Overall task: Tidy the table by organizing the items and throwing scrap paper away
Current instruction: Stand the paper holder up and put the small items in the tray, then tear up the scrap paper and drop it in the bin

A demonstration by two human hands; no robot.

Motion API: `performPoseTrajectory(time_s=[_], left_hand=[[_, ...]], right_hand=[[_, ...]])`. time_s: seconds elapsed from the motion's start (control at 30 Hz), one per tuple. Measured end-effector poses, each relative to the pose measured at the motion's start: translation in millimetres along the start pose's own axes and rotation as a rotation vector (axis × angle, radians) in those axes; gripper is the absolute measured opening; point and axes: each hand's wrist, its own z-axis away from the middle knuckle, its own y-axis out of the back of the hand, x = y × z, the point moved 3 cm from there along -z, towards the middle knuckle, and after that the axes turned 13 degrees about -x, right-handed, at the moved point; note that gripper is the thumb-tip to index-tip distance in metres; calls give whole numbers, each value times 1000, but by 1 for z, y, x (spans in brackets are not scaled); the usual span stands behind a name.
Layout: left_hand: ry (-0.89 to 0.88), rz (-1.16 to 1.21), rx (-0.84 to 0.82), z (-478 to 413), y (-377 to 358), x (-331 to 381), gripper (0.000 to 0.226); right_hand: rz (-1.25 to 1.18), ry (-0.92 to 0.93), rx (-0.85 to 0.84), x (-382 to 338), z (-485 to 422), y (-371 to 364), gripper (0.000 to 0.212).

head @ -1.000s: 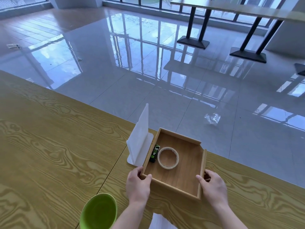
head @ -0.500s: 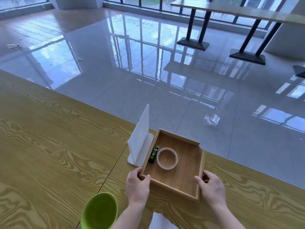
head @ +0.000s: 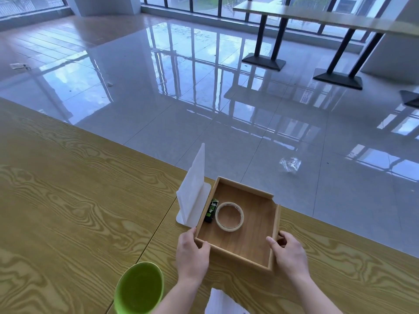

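A shallow wooden tray (head: 260, 250) rests on the wooden table (head: 68, 211) near its far edge. Inside it lie a roll of tape (head: 229, 216) and a small black and green lighter (head: 211, 211) against the left wall. My left hand (head: 191, 254) grips the tray's near left corner. My right hand (head: 289, 254) grips its near right corner. A white upright stand (head: 192, 191) touches the tray's left side. A green bin (head: 139, 288) sits near my left forearm. White paper (head: 223, 303) lies at the bottom edge, partly cut off.
The table's far edge runs diagonally just behind the tray, with glossy tiled floor beyond. A crumpled clear wrapper (head: 290, 164) lies on the floor. Other tables on black bases (head: 264, 61) stand far off by the windows.
Both hands keep their hold on the tray's near corners. The tray has shifted very slightly toward the left and near side; the rest of the table looks the same.
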Motion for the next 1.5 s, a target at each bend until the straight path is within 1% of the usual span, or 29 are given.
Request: performPoseTrajectory(time_s=[0.1,0.27,0.57,0.67,0.77,0.93,1.0,1.1,1.23,1.37,1.5], left_hand=[[-85,-150,-30,8,-1,2,57],[-198,-342,-63,18,0,8,59],[-291,-649,-142,31,7,23,56],[-330,-709,-159,40,10,29,51],[-384,-702,-161,53,13,32,44],[-475,-609,-142,80,18,28,35],[-489,-585,-138,92,20,22,39],[-492,-569,-140,109,25,10,45],[-480,-591,-154,133,28,-12,41],[-420,-626,-190,151,27,-35,35],[-365,-647,-195,162,27,-52,37]], right_hand=[[17,10,-1,-2,3,2,57],[176,84,55,-12,18,8,52],[407,185,46,-20,48,19,48],[466,224,36,-22,60,21,45],[499,259,11,-24,73,20,45],[467,317,-30,-23,99,10,48],[449,327,-57,-21,108,4,48],[435,340,-92,-16,121,-5,46],[423,345,-137,-9,137,-17,47],[443,356,-194,-3,152,-28,46],[468,369,-228,-1,161,-38,45]])
